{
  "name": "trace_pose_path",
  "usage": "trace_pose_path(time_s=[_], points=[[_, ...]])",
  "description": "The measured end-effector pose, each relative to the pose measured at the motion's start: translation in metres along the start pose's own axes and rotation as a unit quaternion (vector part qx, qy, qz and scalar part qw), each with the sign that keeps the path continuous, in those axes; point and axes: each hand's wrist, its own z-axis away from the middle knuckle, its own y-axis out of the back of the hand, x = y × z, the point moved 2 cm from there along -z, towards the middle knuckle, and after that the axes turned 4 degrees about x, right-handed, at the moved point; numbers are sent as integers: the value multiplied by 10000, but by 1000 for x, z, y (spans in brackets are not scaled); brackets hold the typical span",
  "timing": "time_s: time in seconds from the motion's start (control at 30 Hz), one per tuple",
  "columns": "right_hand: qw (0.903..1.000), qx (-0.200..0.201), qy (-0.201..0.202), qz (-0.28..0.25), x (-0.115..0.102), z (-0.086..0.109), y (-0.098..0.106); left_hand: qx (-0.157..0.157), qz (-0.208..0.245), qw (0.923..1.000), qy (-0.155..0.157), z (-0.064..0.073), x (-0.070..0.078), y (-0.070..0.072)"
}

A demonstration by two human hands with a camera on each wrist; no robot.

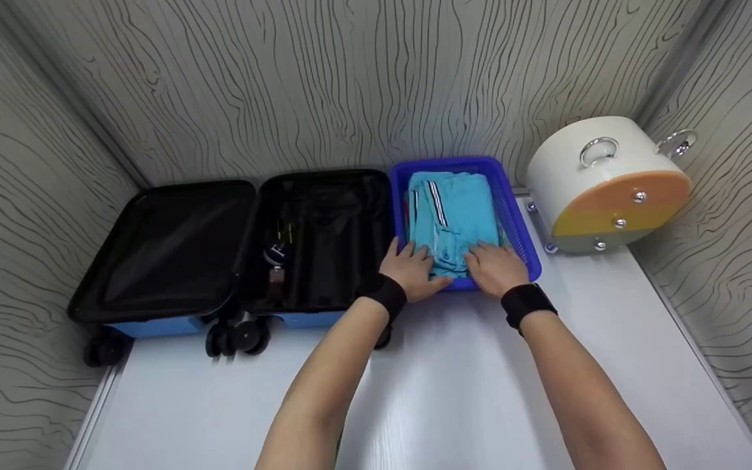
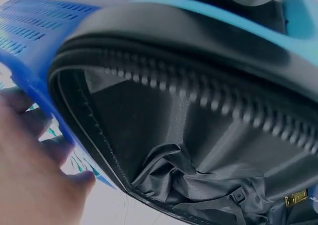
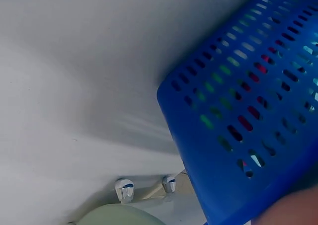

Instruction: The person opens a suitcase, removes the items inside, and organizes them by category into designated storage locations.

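Note:
A folded turquoise polo shirt (image 1: pixel 457 209) with a dark-and-white striped edge lies on top in the blue plastic basket (image 1: pixel 513 212). At the basket's near left corner, my left hand (image 1: pixel 410 271) reaches over the rim, its fingers spread beside the shirt's edge. My right hand (image 1: pixel 497 267) rests on the shirt's near right part, its fingers lying on the cloth. In the left wrist view, the left hand (image 2: pixel 39 155) reaches over the basket's rim (image 2: pixel 35 93). Only a sliver of the right hand (image 3: pixel 290 210) shows in the right wrist view, under the basket wall (image 3: pixel 198 150).
Left of the basket lies an opened suitcase (image 1: pixel 327 241) with a black lining, blue shell and wheels. Inside it are a small dark round item (image 1: pixel 278 252) and a brown piece (image 1: pixel 276 276). A cream drum-shaped case (image 1: pixel 581 156) with a coloured striped end stands at right.

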Motion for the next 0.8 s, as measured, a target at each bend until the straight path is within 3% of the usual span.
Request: trace_pose_path(time_s=[0.27,0.37,0.63,0.8], points=[[9993,-367,-48,80,1,0,0,84,-137,9997,-179,10,3,1],[9993,-369,-48,-7,2,0,1,163,16,9996,-233,12,2,-1],[9982,-74,30,-594,7,3,5,395,879,9948,-326,21,-12,-5],[9955,498,461,-660,12,6,17,642,1150,9911,-207,35,-31,-14]])
